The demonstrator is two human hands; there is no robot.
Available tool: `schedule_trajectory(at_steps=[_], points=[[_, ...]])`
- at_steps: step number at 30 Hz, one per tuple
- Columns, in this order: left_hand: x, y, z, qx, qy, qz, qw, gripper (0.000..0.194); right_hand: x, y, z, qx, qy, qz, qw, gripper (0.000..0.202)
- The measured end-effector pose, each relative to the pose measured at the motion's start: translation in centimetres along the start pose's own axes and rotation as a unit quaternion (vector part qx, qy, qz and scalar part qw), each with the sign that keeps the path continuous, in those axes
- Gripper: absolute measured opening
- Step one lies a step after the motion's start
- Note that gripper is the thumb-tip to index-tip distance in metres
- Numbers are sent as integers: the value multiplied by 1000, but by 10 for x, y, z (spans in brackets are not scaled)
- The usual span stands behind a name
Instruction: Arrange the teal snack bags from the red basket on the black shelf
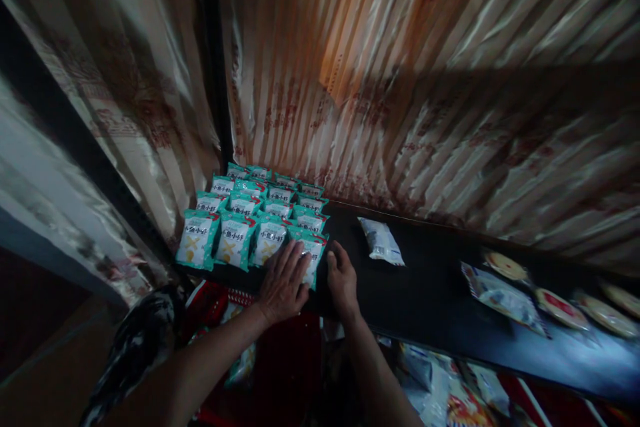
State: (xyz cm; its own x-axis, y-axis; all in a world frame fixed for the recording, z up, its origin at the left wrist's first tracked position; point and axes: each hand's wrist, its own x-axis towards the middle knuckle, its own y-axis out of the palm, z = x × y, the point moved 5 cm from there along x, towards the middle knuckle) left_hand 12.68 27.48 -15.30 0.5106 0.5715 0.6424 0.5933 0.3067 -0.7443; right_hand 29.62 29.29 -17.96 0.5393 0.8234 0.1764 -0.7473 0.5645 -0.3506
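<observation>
Rows of teal-and-white snack bags (231, 241) stand close together at the left end of a black shelf. My left hand (285, 283) lies with outstretched fingers against the front of the snack bag at the right end of the front row (314, 255). Just right of that bag, my right hand (343, 277) is loosely curled, thumb towards the bag, with nothing visible in it. Part of the bag's lower front is covered by my left fingers.
Farther right on the black shelf (425, 293) lie a white packet (381, 241), a clear-and-blue packet (505, 297) and several round wrapped items (563, 309). Below are a red crate (285, 373) with teal bags and more packets (430, 380). Pleated curtains (310, 80) hang behind.
</observation>
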Motion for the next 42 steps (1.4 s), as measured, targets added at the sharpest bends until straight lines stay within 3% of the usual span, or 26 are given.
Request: schedule_trajectory(at_steps=[5,11,18,24,42], points=[[-1,2,-1,15,11,-1,1000,64,33,8,-3,31,-16,34,999,60],[0,2,-2,30,10,-9,999,61,53,22,5,82,-36,104,990,51],[2,2,-2,42,8,-14,999,61,63,28,6,12,-15,160,987,47],[2,3,-2,38,7,-13,999,61,69,30,7,-96,-37,153,983,35],[1,3,-1,46,4,-12,999,61,82,34,5,-136,-87,118,980,27]])
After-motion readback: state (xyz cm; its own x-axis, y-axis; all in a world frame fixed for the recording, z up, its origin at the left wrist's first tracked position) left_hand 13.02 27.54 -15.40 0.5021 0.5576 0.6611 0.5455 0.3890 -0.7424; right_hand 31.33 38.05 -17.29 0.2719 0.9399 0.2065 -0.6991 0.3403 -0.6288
